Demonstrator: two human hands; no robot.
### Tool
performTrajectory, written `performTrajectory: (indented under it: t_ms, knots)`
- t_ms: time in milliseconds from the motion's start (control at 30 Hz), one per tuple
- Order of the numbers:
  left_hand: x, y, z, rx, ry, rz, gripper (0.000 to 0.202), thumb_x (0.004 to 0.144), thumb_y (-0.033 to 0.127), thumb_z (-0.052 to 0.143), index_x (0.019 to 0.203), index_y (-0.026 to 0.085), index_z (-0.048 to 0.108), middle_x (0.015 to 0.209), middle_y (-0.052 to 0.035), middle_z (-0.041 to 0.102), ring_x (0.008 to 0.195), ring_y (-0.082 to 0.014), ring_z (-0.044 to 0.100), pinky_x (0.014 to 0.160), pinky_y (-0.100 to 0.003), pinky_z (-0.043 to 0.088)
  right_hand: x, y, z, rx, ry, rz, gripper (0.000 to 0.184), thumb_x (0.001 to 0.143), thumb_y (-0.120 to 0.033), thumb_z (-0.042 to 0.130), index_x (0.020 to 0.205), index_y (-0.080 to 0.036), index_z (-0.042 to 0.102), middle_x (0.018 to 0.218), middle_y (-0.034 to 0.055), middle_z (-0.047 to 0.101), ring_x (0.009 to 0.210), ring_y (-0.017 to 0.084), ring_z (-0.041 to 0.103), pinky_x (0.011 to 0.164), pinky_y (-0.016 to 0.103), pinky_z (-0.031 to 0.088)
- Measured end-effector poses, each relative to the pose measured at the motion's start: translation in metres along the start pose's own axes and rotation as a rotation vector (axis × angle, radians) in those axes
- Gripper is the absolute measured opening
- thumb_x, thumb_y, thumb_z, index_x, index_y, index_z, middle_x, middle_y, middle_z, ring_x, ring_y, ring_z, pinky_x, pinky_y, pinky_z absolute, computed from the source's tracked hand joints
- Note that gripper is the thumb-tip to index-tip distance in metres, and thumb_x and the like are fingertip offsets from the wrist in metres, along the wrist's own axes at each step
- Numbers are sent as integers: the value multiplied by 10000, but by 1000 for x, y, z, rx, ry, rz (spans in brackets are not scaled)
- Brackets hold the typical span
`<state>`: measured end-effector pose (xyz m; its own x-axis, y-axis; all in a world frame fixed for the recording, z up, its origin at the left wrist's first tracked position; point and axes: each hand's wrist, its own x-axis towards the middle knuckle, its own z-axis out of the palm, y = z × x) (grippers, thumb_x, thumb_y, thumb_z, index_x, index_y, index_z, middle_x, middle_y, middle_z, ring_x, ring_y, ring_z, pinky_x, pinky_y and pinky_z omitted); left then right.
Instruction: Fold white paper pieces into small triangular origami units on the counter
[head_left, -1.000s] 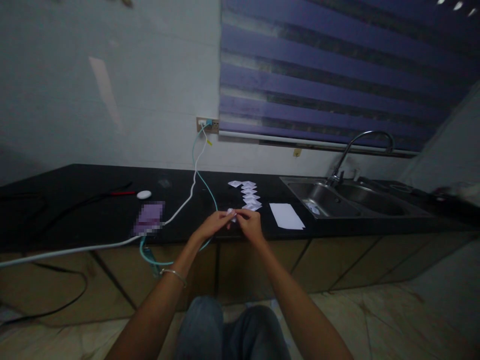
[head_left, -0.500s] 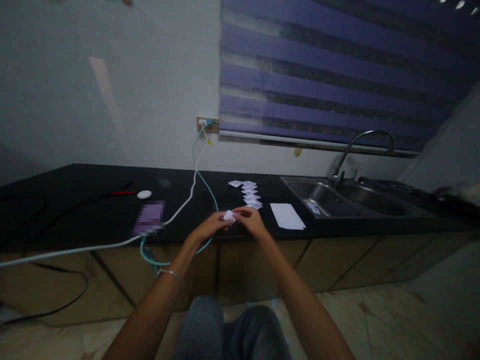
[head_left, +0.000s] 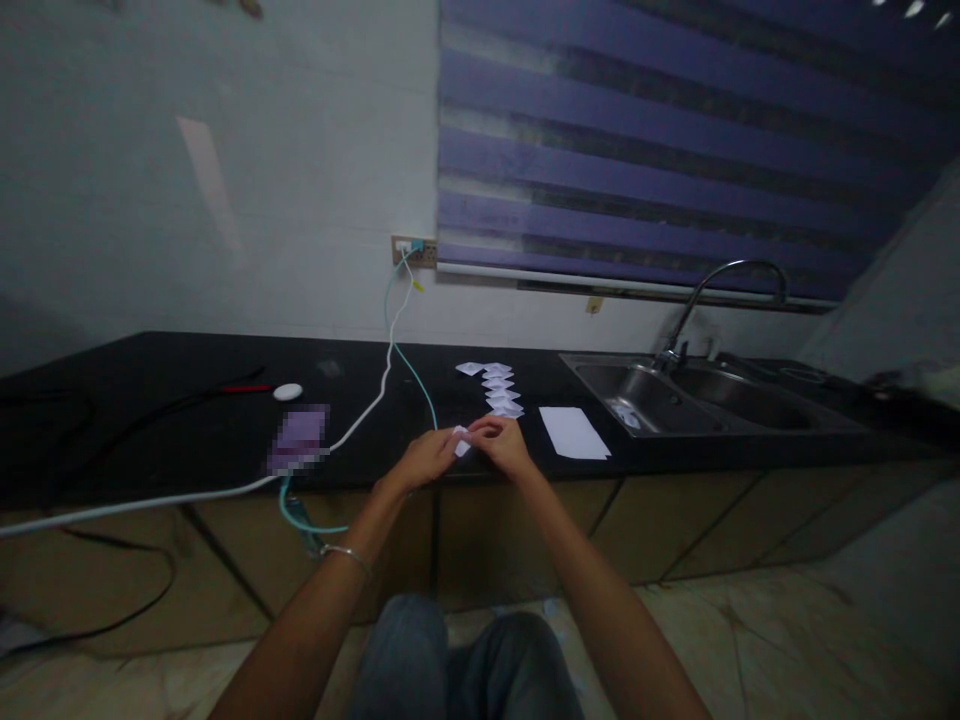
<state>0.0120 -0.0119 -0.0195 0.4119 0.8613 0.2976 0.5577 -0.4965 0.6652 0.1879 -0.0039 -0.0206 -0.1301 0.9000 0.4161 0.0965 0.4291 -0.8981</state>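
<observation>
A small piece of white paper (head_left: 462,447) is pinched between both hands above the counter's front edge. My left hand (head_left: 429,457) grips it from the left, thumb on top. From the right, my right hand (head_left: 499,443) holds it with fingertips pressed together. Just beyond the hands, several folded white paper pieces (head_left: 498,384) lie in an overlapping column, one of them set off to the left at the far end. Right of my right hand rests a flat stack of white paper sheets (head_left: 574,433). Fingers partly cover the held paper, so its folds are unclear.
A double metal sink (head_left: 637,385) with a tall faucet (head_left: 694,305) is set into the black counter (head_left: 390,440) at right. A white cable (head_left: 381,385) runs from the wall outlet (head_left: 414,251) past a blurred purple object (head_left: 300,437). A white oval object (head_left: 288,392) lies at left.
My left hand has turned slightly and its fingers have shifted around the paper, which now sits at a different angle. My right hand stays nearly in place, still pinching.
</observation>
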Motion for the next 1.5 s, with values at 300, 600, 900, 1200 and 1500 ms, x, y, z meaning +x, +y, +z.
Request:
performTrajectory:
  t_ms: [300,600,900,1200,1500]
  knots:
    - [-5,10,-1,-480,100,-8,451,762,457,616,1114,189,527,829,-18,634,709,-143,575,618,-223,420,4,2,-3,4,120,28,225,604,-324,722,718,-144,648,521,-20,571,468,93,458,439,206,311]
    - [-1,10,-5,-401,43,-7,393,860,490,463,726,142,585,622,1,571,562,-117,497,537,-214,354,0,0,-2,80,66,30,190,627,-290,720,727,-148,642,603,-1,616,545,120,539,522,225,396]
    - [3,3,0,-401,44,-26,370,861,488,460,850,148,606,686,-2,584,579,-126,522,539,-219,388,5,13,-1,67,-130,63,310,696,-366,702,916,-148,683,720,27,680,618,139,590,593,243,430]
    - [-1,-1,0,-365,119,24,350,881,476,438,856,161,589,750,5,573,604,-116,507,545,-210,396,5,7,2,-60,-206,2,348,763,-470,621,743,-138,721,665,14,649,602,135,535,570,238,386]
    - [-1,7,0,-374,177,6,414,856,528,454,835,153,626,630,13,570,530,-111,489,503,-205,363,2,2,0,-98,-86,-28,379,757,-498,609,611,-159,699,517,-34,532,497,104,428,489,220,295]
